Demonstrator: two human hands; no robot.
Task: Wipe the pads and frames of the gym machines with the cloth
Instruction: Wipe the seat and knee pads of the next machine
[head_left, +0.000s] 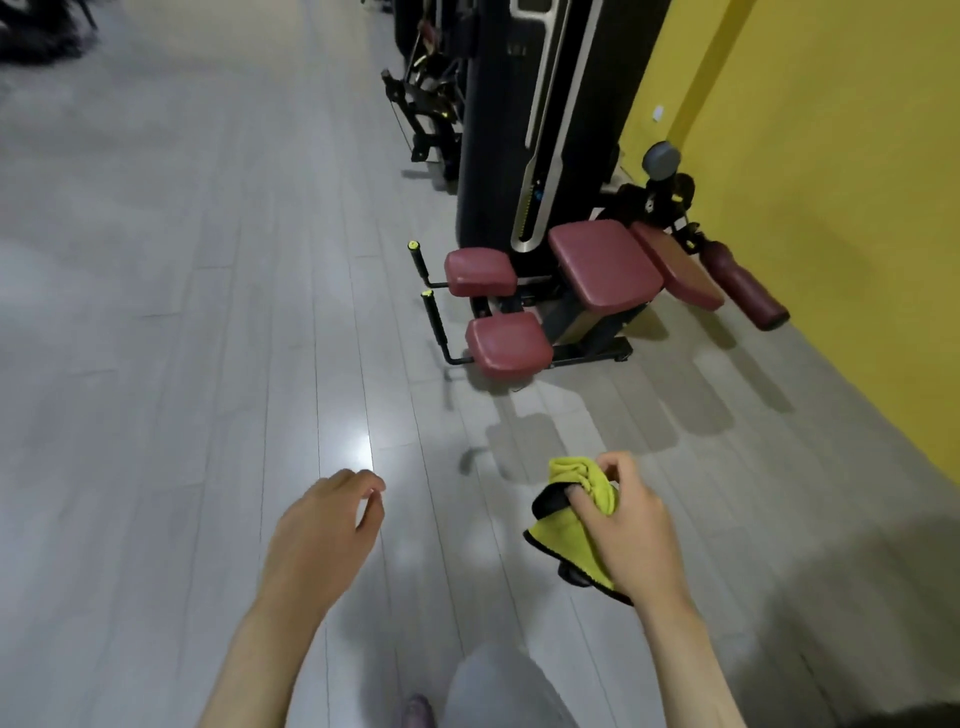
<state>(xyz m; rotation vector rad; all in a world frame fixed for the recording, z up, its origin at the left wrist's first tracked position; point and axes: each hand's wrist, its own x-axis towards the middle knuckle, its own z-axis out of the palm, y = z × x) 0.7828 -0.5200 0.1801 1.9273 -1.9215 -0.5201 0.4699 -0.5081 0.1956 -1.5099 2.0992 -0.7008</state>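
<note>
Right hand (626, 525): lower right, fingers clenched around a bunched yellow cloth (571, 535).
Left hand (324, 530): lower centre, empty, fingers loosely curled.
Machine (550, 130): upper right, maroon pads (602, 262).
Writing: none readable.

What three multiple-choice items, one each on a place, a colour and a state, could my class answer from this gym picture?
1. Where does the machine stand? A) beside the yellow wall B) mid-floor C) by a window
2. What colour are its pads? A) blue B) dark red C) grey
3. What is the left hand doing? A) gripping a handle B) holding the cloth C) holding nothing

Answers: 1 A, the machine adjoins the yellow wall. 2 B, each pad is dark red. 3 C, the left hand is empty; the right hand grips the cloth.
</note>
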